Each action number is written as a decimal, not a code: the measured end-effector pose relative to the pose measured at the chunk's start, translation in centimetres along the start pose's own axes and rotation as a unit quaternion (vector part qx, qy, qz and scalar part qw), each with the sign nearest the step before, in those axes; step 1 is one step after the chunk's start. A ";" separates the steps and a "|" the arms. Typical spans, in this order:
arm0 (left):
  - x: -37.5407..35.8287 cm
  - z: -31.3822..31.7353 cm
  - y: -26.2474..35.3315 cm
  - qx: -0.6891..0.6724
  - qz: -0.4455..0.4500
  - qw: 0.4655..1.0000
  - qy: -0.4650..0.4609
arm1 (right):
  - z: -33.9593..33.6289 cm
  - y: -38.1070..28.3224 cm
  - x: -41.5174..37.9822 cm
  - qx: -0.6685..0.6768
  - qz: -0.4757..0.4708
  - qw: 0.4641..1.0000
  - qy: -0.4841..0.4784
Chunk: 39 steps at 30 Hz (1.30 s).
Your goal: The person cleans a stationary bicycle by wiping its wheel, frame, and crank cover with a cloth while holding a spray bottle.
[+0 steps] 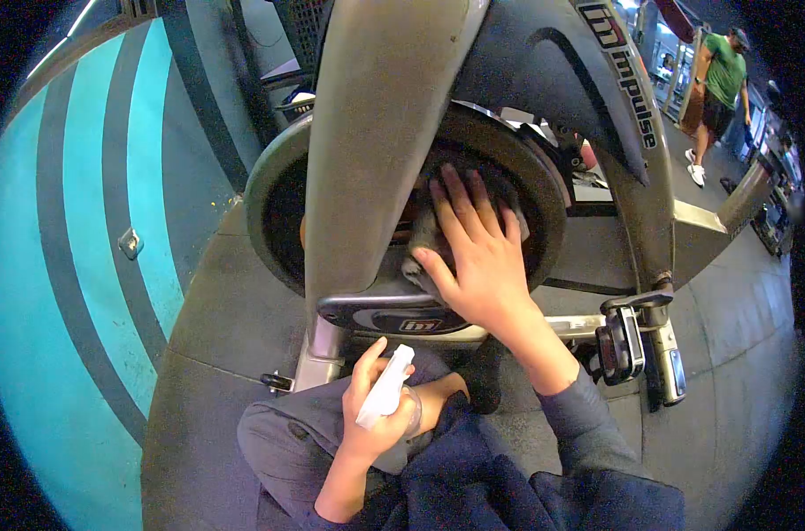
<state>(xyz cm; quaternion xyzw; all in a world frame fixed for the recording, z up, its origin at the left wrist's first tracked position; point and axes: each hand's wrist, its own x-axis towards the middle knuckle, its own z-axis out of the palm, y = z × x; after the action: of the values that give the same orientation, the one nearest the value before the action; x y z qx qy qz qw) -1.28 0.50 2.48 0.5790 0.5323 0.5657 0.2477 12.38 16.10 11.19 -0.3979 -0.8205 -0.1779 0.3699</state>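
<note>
My left hand (pixel 375 407) is wrapped round a spray bottle, whose white trigger head (pixel 387 387) points up and away from me above my lap. Most of the bottle's body is hidden by my fingers. With its fingers spread, my right hand (pixel 480 252) lies flat on a dark grey cloth (pixel 431 232), pressing it against the flywheel (pixel 277 221) of an exercise bike. Part of the cloth is bunched up beside my thumb. The bike's thick grey frame post (pixel 376 133) crosses in front of the wheel, left of my right hand.
A pedal (pixel 621 345) sticks out on the right, near my right forearm. The dark bike cover (pixel 544 80) slopes above the wheel. At the left is a turquoise striped wall (pixel 75 221). A person in a green shirt (pixel 726 71) stands at the far right.
</note>
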 end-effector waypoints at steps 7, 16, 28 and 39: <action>-0.9 0.2 -0.2 0.022 0.029 0.999 -0.009 | 1.9 -1.2 2.1 -0.083 0.009 0.996 0.042; -1.0 0.8 -0.1 0.046 0.039 0.998 0.003 | -1.3 0.9 -1.2 -0.134 -0.028 0.990 -0.012; -0.3 0.4 0.4 0.029 0.040 0.999 0.010 | 0.2 3.5 -1.6 -0.209 -0.113 0.971 -0.012; -0.6 0.2 0.6 0.048 0.044 0.998 0.010 | 0.5 3.8 -1.7 -0.194 -0.124 0.971 0.059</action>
<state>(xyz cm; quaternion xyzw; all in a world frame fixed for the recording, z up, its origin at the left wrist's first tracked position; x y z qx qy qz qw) -0.78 -0.19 2.68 0.6071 0.5357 0.5557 0.1889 15.82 17.93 9.58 -0.3462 -0.7897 -0.4016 0.3088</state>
